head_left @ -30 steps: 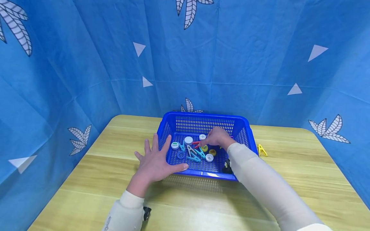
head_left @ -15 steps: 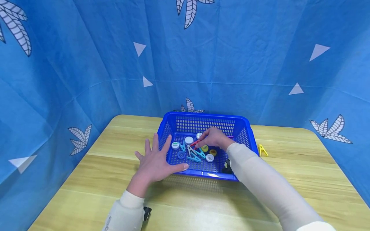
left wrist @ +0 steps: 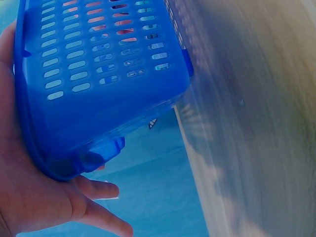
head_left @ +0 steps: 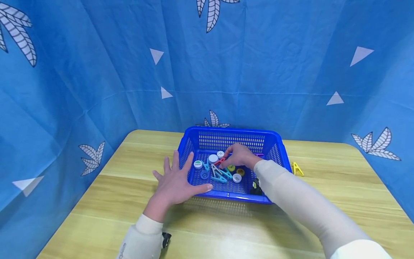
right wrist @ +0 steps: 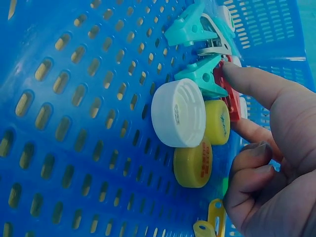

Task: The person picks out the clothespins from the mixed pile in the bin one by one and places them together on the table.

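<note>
Inside the blue plastic basket (head_left: 226, 196), my right hand (head_left: 240, 156) pinches a red clothespin (right wrist: 234, 101) between thumb and finger; the other fingers are curled. Close to it lie turquoise clothespins (right wrist: 200, 76), a whitish clothespin (right wrist: 217, 44), a white bottle cap (right wrist: 165, 113) and yellow bottle caps (right wrist: 190, 165). My left hand (head_left: 176, 183), fingers spread, rests against the basket's left front corner. In the left wrist view, the palm lies along the rim, and the basket wall covers part of the fingers.
A yellow clothespin (head_left: 297, 169) lies on the wooden table (head_left: 226, 230) right of the basket. More white caps (head_left: 213, 158) and a blue cap (head_left: 204, 175) sit in the basket's left part. A blue patterned curtain (head_left: 207, 64) hangs behind the table.
My right hand has closed its thumb and finger on the red clothespin, which has turned. A white cap at the back has shifted left. My left hand stays at the basket corner.
</note>
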The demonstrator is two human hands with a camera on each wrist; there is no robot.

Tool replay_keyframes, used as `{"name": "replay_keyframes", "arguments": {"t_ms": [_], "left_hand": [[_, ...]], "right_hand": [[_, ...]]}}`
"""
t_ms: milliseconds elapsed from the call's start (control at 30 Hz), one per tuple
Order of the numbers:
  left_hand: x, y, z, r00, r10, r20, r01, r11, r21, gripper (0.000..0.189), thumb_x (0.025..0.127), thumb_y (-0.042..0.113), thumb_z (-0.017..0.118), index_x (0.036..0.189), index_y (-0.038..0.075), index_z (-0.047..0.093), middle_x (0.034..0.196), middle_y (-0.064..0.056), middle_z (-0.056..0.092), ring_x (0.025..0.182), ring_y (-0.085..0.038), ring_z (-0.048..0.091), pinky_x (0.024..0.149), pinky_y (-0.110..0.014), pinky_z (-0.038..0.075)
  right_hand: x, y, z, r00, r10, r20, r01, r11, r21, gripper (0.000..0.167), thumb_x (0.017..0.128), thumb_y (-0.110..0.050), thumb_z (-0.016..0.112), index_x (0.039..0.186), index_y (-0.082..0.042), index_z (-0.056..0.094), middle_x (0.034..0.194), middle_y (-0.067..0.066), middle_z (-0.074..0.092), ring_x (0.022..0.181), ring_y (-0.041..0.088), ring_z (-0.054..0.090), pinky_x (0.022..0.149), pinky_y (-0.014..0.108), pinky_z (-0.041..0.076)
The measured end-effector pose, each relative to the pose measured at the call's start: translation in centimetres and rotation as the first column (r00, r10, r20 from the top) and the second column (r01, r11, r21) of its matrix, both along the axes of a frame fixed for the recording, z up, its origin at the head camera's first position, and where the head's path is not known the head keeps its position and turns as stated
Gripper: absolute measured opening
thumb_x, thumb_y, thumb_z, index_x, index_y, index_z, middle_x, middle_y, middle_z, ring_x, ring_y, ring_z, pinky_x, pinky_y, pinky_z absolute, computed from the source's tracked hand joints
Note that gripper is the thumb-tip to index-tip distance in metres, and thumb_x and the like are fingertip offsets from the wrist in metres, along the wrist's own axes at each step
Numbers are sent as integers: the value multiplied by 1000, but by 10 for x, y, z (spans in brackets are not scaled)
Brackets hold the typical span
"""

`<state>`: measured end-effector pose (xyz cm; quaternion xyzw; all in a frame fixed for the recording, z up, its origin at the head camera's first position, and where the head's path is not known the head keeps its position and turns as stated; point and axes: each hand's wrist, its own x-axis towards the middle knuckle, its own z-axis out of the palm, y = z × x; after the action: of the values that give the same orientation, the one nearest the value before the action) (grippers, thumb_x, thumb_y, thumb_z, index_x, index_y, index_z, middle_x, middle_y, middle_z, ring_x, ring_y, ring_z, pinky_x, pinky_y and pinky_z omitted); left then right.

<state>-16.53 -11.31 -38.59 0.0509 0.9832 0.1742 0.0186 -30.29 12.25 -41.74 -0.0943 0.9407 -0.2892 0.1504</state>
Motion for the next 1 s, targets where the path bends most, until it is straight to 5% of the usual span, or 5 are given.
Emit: {"name": "replay_keyframes", "arguments": {"t_ms": [1000], "left_hand": [[2, 0, 2, 1000, 7, -2, -7, 1000, -7, 124, 64, 95, 53, 162, 30, 14, 165, -20, -6, 144, -54, -11, 94, -85, -3]], "right_hand": [[-3, -3, 0, 999, 28, -23, -27, 999, 47, 47, 63, -40, 93, 91, -12, 67, 84, 2, 64, 74, 20, 60, 62, 32, 49]]}}
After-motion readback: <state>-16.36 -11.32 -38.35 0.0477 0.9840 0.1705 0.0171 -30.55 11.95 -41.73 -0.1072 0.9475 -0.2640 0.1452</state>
